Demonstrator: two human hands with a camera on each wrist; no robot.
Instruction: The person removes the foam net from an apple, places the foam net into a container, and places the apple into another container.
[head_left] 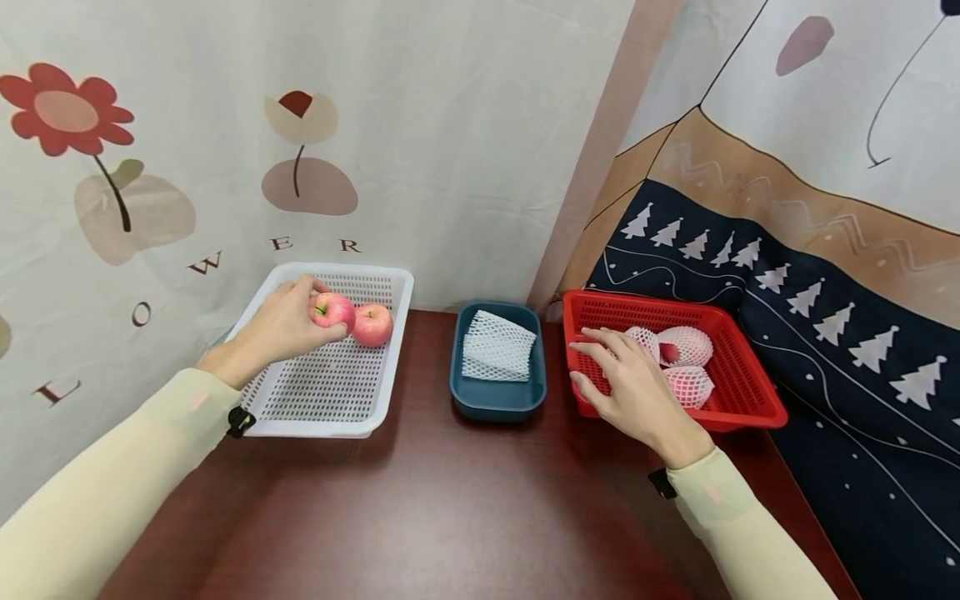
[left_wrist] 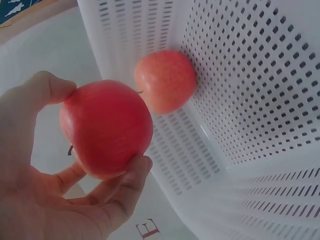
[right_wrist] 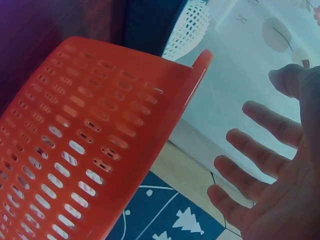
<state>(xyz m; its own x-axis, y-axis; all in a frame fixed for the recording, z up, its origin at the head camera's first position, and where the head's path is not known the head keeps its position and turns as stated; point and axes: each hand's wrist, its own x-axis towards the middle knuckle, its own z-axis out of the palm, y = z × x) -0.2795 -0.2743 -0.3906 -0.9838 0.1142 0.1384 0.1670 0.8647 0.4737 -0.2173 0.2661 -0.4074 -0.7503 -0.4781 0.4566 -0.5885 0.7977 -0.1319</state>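
Note:
My left hand (head_left: 281, 325) grips a red apple (head_left: 330, 310) between thumb and fingers, above the white basket (head_left: 318, 396). Thumb and fingertips sit on opposite sides of that apple in the left wrist view, its short stem showing. A second apple (head_left: 372, 325) lies in the white basket. My right hand (head_left: 630, 383) is held over the left part of the red basket (head_left: 750, 400), fingers spread and holding nothing. Several pinkish round fruits in white foam nets (head_left: 686, 346) lie in that basket, partly hidden by this hand.
Between the baskets stands a dark blue tub (head_left: 498, 404) with a flattened white foam net (head_left: 498, 346) in it. All stand on a dark red-brown table (head_left: 472, 508). Behind hangs a printed curtain (head_left: 450, 167), and a navy cloth with white trees (head_left: 840, 400) borders the right side.

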